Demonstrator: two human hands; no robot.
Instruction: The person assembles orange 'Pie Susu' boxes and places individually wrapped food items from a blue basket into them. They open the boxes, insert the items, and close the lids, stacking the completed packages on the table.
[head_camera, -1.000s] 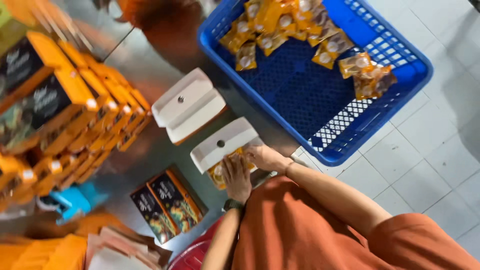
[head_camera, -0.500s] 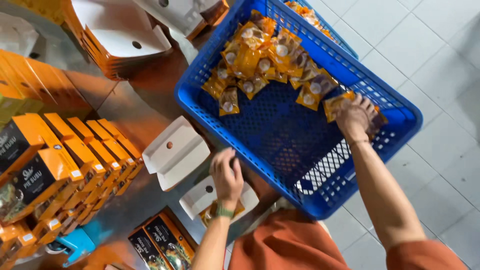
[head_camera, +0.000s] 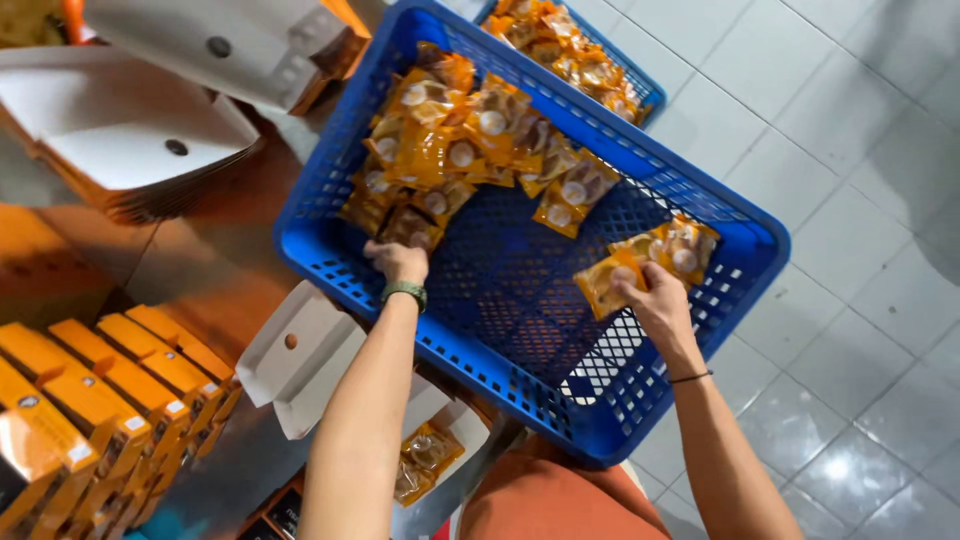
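at far left, rows of closed orange cartons (head_camera: 110, 400) stand packed together on the bench (head_camera: 200, 270), with a stack of flat white carton blanks (head_camera: 130, 130) beyond them at the far edge. nearer the middle, an open white carton (head_camera: 300, 355) lies just beside the big blue plastic crate (head_camera: 520, 350), and another open carton (head_camera: 440, 440) near the person's body holds clear-fronted orange snack packets (head_camera: 425, 460). the left hand (head_camera: 397, 262), a green band at its wrist, reaches over the crate's near wall with fingers curled down onto a packet at the edge of the heap of orange packets (head_camera: 470, 150) piled in the crate's far left half; whether it has a full grip cannot be told. to the right, across a bare stretch of blue mesh floor, the right hand (head_camera: 655, 300) is closed on a small bunch of packets (head_camera: 650, 260), pinching them from below near the crate's right wall, a thin dark band on that wrist. a second blue crate (head_camera: 640, 90) with more packets sits beyond on the pale tiled floor (head_camera: 850, 200), far right.
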